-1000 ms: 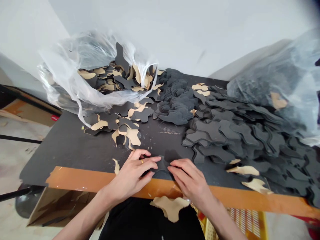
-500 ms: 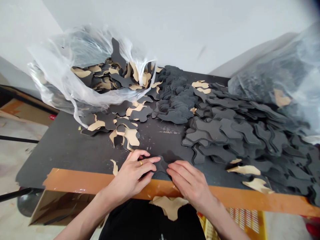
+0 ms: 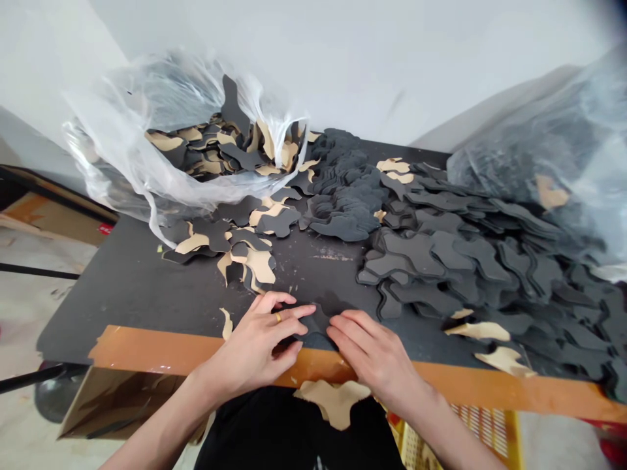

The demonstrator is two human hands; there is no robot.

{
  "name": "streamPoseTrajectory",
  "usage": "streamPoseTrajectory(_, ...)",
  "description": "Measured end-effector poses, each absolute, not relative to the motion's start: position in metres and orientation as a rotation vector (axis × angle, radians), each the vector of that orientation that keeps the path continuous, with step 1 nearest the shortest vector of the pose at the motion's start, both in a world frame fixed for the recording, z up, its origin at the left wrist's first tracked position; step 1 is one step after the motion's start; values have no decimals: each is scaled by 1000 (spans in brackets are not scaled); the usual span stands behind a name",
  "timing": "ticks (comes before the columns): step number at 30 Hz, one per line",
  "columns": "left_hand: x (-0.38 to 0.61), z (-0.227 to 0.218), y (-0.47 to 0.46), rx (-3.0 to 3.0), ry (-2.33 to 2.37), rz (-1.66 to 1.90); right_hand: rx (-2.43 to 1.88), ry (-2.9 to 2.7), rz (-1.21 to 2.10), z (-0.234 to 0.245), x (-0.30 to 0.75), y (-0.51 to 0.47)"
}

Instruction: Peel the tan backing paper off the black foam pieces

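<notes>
Head cam, pretty simple: left hand [image 3: 249, 346] and right hand [image 3: 375, 356] both half-closed, gripping a wavy black foam cutout [image 3: 317, 321] from either side, right by the orange-taped edge [image 3: 147, 346] of a dark worktable [image 3: 137, 294].

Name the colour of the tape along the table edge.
Orange-brown adhesive tape, best seen in the head view.

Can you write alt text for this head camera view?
A person's left hand and right hand rest on a black cut-out piece at the orange-taped edge of a dark table. Heaps of similar black pieces lie beyond them, some with tan paper, beside a clear plastic bag holding more.
</notes>
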State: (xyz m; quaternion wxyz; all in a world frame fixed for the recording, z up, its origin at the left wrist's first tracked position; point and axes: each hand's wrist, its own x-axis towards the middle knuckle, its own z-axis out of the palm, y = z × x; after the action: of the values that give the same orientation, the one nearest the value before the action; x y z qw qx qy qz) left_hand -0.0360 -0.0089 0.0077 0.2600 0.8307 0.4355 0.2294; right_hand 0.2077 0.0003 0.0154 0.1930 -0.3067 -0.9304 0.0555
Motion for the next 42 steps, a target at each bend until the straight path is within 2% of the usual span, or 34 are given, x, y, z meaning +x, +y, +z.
streamPoseTrajectory(10,-41,8,-15,2356,1164,566,-813,-2761,65,26,206,3)
streamPoseTrajectory(15,-36,5,-24,2403,1263,710,-845,-2809,135,24,214,-4)
streamPoseTrajectory(23,-23,9,-31,2203,1503,711,-1134,-2483,502,12,229,-16)
streamPoseTrajectory(30,-18,19,-26,2014,1533,571,-1258,-2321,644,10,214,-11)
streamPoseTrajectory(36,-18,12,-30,1888,1410,682,-1288,-2084,889,3,202,-8)
streamPoseTrajectory(42,-17,10,-31,1768,1251,871,-1126,-1956,1120,23,212,1)
